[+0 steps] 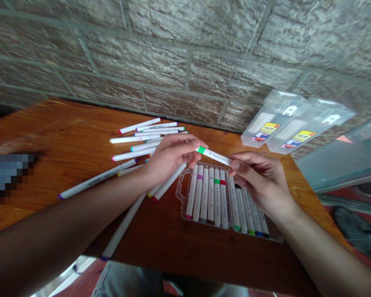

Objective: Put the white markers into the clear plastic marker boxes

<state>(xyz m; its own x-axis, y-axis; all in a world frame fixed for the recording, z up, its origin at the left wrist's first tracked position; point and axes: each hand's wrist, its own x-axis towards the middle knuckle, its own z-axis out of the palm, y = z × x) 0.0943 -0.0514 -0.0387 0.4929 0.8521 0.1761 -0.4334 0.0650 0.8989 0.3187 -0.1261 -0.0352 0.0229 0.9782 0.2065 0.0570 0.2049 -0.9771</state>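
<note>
Both my hands hold one white marker (217, 156) with a green band, tilted above an open clear plastic case. The fingers of my left hand (181, 150) pinch its green-banded end. At the other end, my right hand (256, 175) grips it between thumb and fingers. Below lies the clear case (182, 185), with several white markers (217, 202) side by side in both halves; some show green, red or purple bands. My right hand covers the upper part of the right half. Loose white markers (142, 123) lie scattered beyond and under my left forearm.
Two clear plastic boxes (256, 128) with yellow and blue labels stand at the table's back right, near the stone wall (160, 62). A single marker (123, 227) lies near the front edge of the wooden table (80, 136). A pixelated dark object sits at the far left.
</note>
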